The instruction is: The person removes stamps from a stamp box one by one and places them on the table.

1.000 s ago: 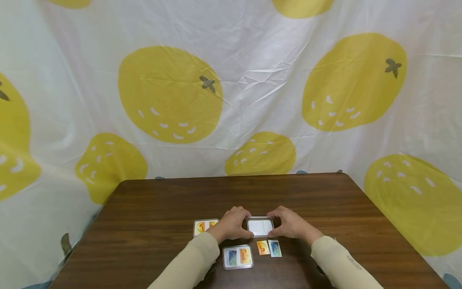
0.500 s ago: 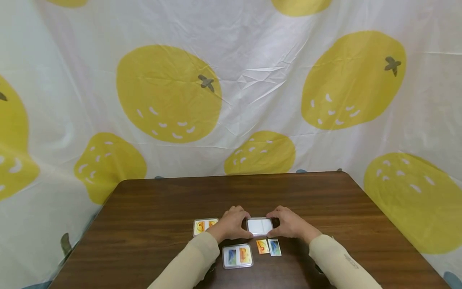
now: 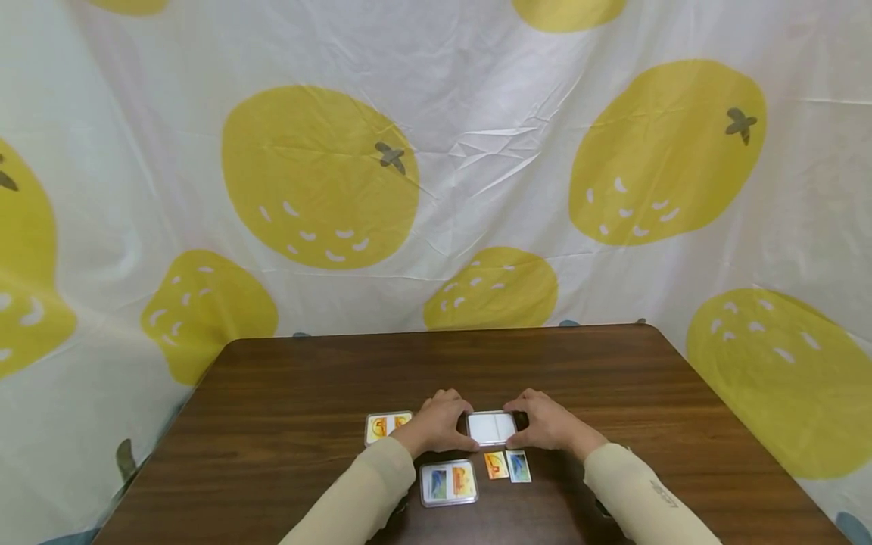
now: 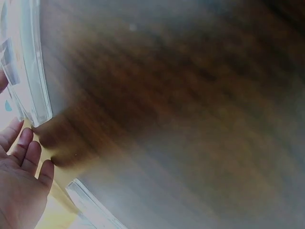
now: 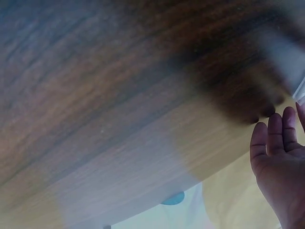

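A clear plastic case (image 3: 492, 428) with a white, divided inside lies on the table between my two hands. My left hand (image 3: 441, 424) grips its left end, thumb at the near corner and forefinger at the far one. At the opposite end my right hand (image 3: 548, 424) holds it the same way. The left wrist view shows the case's clear edge (image 4: 38, 81) right at the left hand's fingertips (image 4: 27, 133). Just a corner of the case (image 5: 300, 93) enters the right wrist view. In front of it lie an orange picture card (image 3: 496, 465) and a blue one (image 3: 518, 467).
Nearer me is a closed clear case (image 3: 449, 484) showing a blue and an orange card. Another clear case (image 3: 380, 430) with orange pictures sits left of my left hand, partly covered by it. A fruit-print curtain (image 3: 477, 204) hangs behind the brown table (image 3: 306, 393).
Both hands stay at the ends of the case. Its far edge sits very slightly lower in the head view than a second ago. The cards and other cases have not moved.
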`<state>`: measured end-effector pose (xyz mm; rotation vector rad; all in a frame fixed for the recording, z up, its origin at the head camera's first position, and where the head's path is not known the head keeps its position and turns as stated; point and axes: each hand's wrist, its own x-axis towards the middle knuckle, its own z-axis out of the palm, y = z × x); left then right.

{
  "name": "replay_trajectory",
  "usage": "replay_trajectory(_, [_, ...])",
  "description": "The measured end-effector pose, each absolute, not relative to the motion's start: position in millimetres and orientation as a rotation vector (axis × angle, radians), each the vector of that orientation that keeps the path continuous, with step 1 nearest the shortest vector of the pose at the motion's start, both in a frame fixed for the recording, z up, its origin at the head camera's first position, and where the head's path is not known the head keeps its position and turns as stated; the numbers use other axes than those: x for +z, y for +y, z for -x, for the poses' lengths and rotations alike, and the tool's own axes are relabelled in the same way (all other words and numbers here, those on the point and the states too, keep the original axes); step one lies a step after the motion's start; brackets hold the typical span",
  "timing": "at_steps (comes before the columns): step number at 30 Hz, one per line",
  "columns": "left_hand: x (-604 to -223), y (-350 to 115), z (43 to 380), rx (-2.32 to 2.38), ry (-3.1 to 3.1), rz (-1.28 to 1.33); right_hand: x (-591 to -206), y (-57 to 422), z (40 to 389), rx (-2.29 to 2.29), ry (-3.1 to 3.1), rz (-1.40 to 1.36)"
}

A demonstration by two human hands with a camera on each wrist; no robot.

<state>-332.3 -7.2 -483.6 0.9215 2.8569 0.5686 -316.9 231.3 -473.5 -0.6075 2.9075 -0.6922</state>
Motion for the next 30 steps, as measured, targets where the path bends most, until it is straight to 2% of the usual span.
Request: replay_trajectory(30, [-482.2,-4.0,332.0,0.554,2.839,-0.873,-475.7,235.3,316.0,-0.667,2.941,0.614])
